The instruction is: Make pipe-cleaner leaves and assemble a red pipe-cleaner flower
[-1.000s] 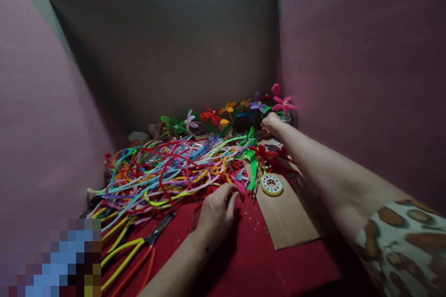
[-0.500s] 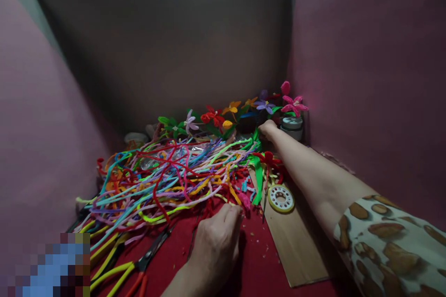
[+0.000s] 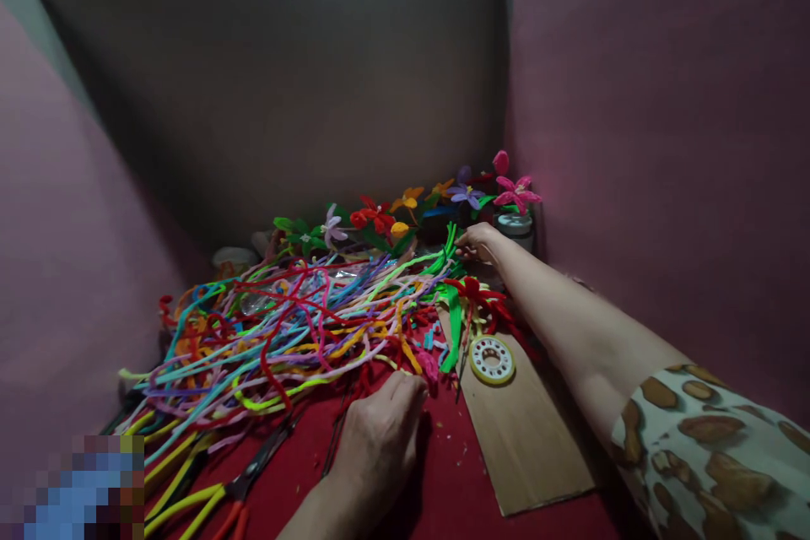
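Observation:
My left hand [image 3: 383, 422] is closed in a loose fist over the red cloth, just in front of the heap of colourful pipe cleaners [image 3: 304, 329]. What its fingers hold, if anything, is hidden. My right hand [image 3: 477, 243] reaches to the back right, its bent fingers pinched at a bunch of green pipe cleaners [image 3: 450, 240]; the fingertips are partly hidden. Below that hand lie a red pipe-cleaner flower [image 3: 473, 290] and a flat green strip [image 3: 451, 329]. A round yellow-rimmed case [image 3: 492, 360] rests on a cardboard piece [image 3: 525, 439].
Finished pipe-cleaner flowers [image 3: 375, 215] line the back, with a pink one [image 3: 517, 192] above a grey-lidded jar [image 3: 515, 225]. Scissors [image 3: 253, 468] and yellow-handled pliers [image 3: 174, 456] lie at the front left on red cloth [image 3: 443, 472]. Pink walls [image 3: 664, 143] close in both sides.
The view has shifted, so everything sits slightly further left. My right hand has turned a little, showing its fingers, and green pipe-cleaner ends now stand up beside it. My left hand stays closed.

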`<state>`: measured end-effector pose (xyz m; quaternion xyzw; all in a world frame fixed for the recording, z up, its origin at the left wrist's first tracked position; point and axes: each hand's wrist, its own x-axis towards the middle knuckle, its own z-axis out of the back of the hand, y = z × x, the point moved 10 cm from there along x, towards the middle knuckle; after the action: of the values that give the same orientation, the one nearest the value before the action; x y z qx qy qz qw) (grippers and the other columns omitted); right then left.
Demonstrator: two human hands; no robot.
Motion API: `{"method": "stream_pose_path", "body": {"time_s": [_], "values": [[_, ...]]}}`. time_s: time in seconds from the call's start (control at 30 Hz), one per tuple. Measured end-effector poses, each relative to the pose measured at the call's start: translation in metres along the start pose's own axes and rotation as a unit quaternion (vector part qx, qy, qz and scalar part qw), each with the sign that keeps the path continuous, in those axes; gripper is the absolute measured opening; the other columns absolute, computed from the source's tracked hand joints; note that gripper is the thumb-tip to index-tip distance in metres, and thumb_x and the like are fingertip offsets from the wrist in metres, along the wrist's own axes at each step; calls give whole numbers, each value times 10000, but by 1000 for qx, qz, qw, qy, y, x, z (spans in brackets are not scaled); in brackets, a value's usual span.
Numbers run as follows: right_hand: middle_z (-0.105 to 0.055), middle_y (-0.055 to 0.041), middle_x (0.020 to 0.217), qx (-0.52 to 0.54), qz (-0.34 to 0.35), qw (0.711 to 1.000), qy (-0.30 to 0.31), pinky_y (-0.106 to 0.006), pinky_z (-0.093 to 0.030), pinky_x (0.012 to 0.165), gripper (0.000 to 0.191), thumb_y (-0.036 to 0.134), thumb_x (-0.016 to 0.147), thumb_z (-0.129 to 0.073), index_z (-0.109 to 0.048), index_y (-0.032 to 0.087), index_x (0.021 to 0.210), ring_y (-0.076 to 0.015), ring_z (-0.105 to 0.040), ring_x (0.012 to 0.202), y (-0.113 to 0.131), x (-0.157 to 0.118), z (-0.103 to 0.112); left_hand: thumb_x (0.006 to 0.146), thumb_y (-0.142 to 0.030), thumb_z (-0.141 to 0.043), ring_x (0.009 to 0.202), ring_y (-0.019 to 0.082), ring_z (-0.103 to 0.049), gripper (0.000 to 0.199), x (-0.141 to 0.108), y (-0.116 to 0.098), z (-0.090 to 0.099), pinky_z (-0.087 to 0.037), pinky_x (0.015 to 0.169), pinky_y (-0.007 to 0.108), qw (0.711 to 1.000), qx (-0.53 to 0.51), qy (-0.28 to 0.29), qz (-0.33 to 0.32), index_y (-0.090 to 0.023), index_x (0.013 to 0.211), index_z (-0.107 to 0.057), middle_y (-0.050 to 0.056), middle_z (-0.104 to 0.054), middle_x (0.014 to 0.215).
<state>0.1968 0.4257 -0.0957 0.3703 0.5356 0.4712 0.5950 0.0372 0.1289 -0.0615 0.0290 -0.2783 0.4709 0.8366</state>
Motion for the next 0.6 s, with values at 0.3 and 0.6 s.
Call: {"method": "stream_pose_path", "body": {"time_s": [0.3,0.6], "values": [[-583,0,669,68,39,997,28,-244,-466,522,243,153,796,-545,-480,124,1028,-118,-593,562,4,-16,4,808,-215,-433,655,148,-559,149,44,-15,18,-410,596,247,997,-42,41,45,-214,821,-581,44,-607,781],[-552,24,482,81,68,993,46,-236,-459,475,33,86,777,-529,-521,118,782,-120,-566,431,15,-34,1,726,-267,-532,843,238,-568,239,196,70,-14,-394,729,301,982,-23,-6,189,-117,879,-638,127,-639,883]]}}
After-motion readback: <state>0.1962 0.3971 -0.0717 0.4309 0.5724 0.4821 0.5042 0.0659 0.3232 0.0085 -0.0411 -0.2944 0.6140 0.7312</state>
